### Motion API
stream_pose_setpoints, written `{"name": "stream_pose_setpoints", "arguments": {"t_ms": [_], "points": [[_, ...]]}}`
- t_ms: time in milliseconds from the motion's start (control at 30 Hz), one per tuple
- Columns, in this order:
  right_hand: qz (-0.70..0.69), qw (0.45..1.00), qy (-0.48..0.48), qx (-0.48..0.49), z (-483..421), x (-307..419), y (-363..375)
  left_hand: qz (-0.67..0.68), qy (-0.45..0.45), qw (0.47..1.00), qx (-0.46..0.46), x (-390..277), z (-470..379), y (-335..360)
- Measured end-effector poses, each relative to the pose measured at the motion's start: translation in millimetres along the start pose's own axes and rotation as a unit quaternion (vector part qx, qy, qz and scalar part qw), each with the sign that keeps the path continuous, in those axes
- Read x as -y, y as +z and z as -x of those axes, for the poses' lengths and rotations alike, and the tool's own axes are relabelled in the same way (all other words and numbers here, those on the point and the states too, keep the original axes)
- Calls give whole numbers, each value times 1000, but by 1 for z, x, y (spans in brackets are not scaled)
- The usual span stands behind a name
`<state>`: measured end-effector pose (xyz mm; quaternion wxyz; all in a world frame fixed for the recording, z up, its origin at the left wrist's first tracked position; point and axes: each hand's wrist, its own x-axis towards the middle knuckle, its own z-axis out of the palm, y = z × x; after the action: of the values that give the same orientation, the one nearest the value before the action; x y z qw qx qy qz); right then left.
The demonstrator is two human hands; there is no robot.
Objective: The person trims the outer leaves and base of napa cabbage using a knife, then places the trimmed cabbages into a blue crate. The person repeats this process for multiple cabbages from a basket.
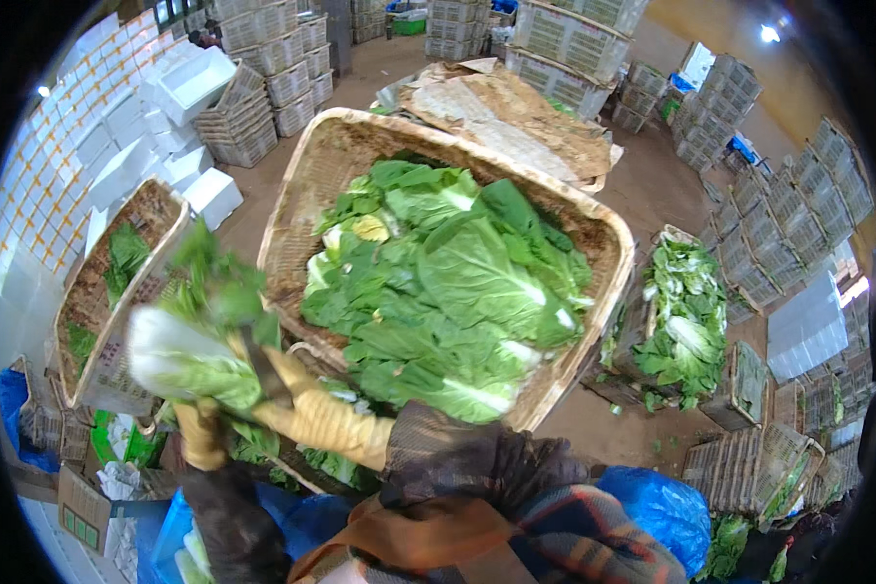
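Note:
A napa cabbage (190, 358) with a white base and blurred green outer leaves is held up left of the big crate. My left hand (201, 434), in a yellow glove, grips it from below. My right hand (292, 394), gloved too, is at the cabbage's right side, closed on what looks like a dark knife (266, 365); its handle is hidden. Before me, a large dirty plastic crate (438, 139) holds loose green cabbage leaves (474, 277).
A tilted crate (128, 306) with a few leaves stands at the left, by white foam boxes (197, 80). Cabbages (682, 321) fill a crate at the right. Crate stacks (788, 212) line the far right. A cardboard-covered crate (504, 117) stands beyond the big one.

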<state>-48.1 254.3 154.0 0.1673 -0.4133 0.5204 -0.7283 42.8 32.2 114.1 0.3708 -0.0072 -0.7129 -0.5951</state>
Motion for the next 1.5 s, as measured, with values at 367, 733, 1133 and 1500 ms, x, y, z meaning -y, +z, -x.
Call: {"name": "stream_pose_setpoints", "arguments": {"t_ms": [367,733,1133,1500], "points": [[353,906,213,97,84,-71,-27,-352,-216,910,-21,-43,118,-20],[585,780,51,216,42,-21,27,-328,-297,894,62,-77,133,-5],[-45,968,214,126,18,-68,5,-252,-244,936,-25,-53,93,-13],[-464,779,414,-78,29,-95,3,-138,-553,812,-127,79,99,-104]]}}
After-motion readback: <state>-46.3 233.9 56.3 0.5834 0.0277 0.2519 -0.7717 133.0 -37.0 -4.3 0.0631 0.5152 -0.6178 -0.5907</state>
